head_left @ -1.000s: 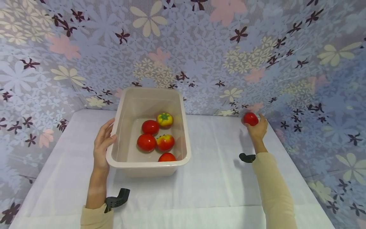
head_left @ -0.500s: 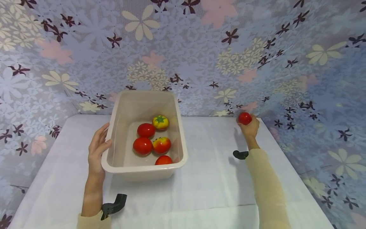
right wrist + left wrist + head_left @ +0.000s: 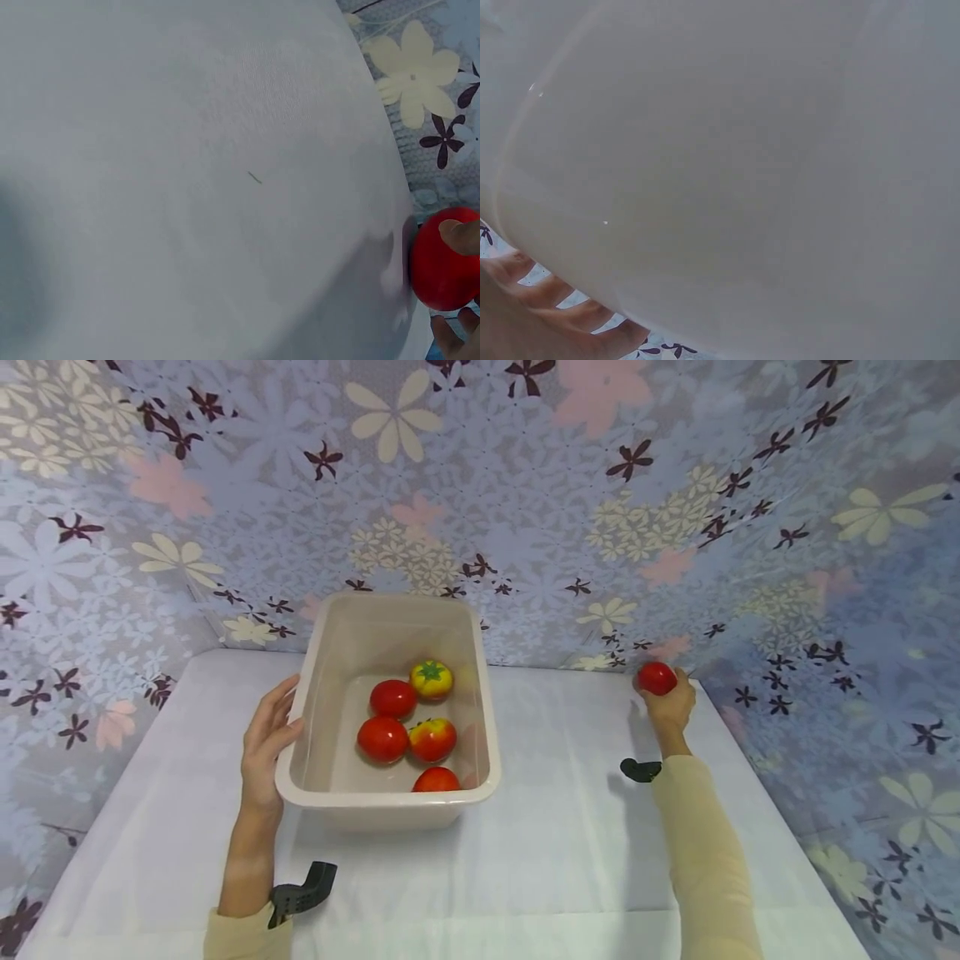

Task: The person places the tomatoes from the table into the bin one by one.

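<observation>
My right hand (image 3: 672, 703) pinches a red tomato (image 3: 656, 678) near the back right corner of the table. The right wrist view shows the thumb pressed on this tomato (image 3: 442, 262), with other fingertips below it. Whether the tomato still touches the cloth, I cannot tell. My left hand (image 3: 264, 747) rests against the left side of a beige plastic tub (image 3: 491, 768), its fingers fairly straight along the wall and the thumb at the rim. Inside the tub lie several tomatoes: plain red ones (image 3: 383, 740), a red-yellow one (image 3: 432, 740) and a yellow one with a green top (image 3: 431, 681).
A white cloth (image 3: 555, 827) covers the table. Floral fabric walls (image 3: 540, 527) rise along the back and both sides. The right side wall stands close to my right hand. Black wrist mounts (image 3: 303, 893) stick out from both wrists.
My right hand's fingers have drawn in closer around the red tomato. The head view swung slightly and came back; the left hand and the tub stay put.
</observation>
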Tool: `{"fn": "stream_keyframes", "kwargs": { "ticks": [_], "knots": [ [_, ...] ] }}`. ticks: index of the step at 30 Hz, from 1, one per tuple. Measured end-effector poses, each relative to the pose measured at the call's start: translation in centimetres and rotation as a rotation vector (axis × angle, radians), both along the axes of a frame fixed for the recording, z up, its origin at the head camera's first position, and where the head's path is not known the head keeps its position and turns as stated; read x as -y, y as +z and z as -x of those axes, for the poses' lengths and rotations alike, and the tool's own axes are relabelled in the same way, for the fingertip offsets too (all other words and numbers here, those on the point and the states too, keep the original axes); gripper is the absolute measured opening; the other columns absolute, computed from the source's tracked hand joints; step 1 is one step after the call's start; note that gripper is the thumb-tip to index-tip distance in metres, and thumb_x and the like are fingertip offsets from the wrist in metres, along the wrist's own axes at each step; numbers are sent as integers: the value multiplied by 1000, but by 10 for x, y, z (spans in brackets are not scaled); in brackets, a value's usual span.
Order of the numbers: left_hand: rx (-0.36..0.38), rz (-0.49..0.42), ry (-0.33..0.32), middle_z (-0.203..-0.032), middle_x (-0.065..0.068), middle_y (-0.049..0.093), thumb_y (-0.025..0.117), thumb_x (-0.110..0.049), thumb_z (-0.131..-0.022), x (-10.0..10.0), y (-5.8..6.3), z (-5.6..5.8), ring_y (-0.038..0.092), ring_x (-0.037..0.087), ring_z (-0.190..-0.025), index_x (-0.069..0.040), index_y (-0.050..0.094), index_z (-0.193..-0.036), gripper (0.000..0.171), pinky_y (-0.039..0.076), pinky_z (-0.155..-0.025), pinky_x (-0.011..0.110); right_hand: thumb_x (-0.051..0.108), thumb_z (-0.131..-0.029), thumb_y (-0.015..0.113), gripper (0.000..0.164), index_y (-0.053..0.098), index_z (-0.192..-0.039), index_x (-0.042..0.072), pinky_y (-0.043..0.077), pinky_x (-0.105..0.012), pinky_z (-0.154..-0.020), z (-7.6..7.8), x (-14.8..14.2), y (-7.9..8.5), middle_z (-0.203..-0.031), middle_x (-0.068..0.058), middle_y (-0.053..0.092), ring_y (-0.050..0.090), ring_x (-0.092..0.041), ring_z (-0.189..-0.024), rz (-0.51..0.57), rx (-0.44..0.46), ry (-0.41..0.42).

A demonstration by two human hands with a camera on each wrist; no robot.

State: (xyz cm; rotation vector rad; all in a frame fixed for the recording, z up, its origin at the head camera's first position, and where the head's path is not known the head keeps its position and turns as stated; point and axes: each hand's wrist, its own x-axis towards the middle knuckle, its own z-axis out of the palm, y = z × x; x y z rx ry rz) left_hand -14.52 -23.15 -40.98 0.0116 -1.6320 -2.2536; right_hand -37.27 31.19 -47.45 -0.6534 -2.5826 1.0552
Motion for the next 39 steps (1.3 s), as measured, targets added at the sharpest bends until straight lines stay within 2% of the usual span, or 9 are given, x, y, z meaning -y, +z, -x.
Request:
{"fn": "stream_keyframes", "kwargs": {
  "ticks": [4, 8, 12, 16, 25, 32, 35, 39],
  "knots": [
    [4, 13, -5, -136, 1, 53, 36, -3, -94, -1, 0, 0, 47, 18, -123, -9, 48, -143, 50, 37, -97, 29, 18, -86, 69, 80, 27, -154, 9, 30, -60, -110, -1, -6, -2, -151, -27, 29, 29, -41, -141, -28, 20, -3],
    [9, 28, -11, -137, 3, 52, 34, -1, -93, 0, 2, 1, 47, 20, -123, -6, 44, -144, 52, 37, -96, 30, 18, -87, 70, 75, 33, -151, 6, 31, -56, -111, 0, -8, -3, -148, -29, 30, 31, -41, -139, -28, 19, -26],
    [10, 34, -4, -137, 4, 52, 35, -1, -93, 2, 3, 2, 47, 20, -123, -5, 43, -145, 52, 37, -96, 30, 17, -87, 68, 68, 38, -148, 5, 32, -55, -110, 3, -7, -4, -147, -28, 31, 32, -41, -138, -14, 21, -56],
    [6, 37, -6, -138, 4, 51, 35, -2, -93, 2, 4, 3, 47, 20, -124, -5, 43, -145, 52, 37, -97, 30, 15, -88, 66, 65, 38, -147, 8, 31, -55, -111, 6, -11, -8, -149, -25, 32, 32, -39, -139, 27, 21, -81],
    [14, 42, -10, -140, 3, 49, 34, -3, -94, 2, 3, 3, 45, 20, -126, -6, 42, -146, 52, 35, -99, 32, 9, -89, 66, 59, 38, -141, 3, 32, -53, -111, 6, -11, -4, -147, -24, 42, 39, -41, -137, 31, 12, -1],
    [17, 37, -6, -139, 1, 50, 34, -3, -95, 2, 0, 2, 45, 18, -125, -6, 43, -145, 51, 37, -98, 28, 13, -87, 70, 67, 40, -145, -1, 35, -51, -109, 10, -9, -7, -142, -28, 47, 42, -42, -133, -25, 31, 50],
    [8, 28, -6, -137, 1, 51, 35, -2, -94, 1, 0, 2, 46, 18, -124, -6, 44, -144, 51, 37, -97, 27, 14, -86, 72, 67, 42, -143, -4, 36, -51, -109, 8, -10, -8, -138, -30, 50, 45, -43, -131, -38, 5, 64],
    [1, 6, -1, -134, 0, 54, 35, -2, -94, 1, 1, 1, 48, 17, -122, -9, 48, -142, 51, 38, -96, 27, 15, -84, 75, 66, 45, -141, -3, 37, -51, -108, 3, -4, -7, -134, -30, 54, 47, -41, -128, 3, -42, 73]
  ]
}}
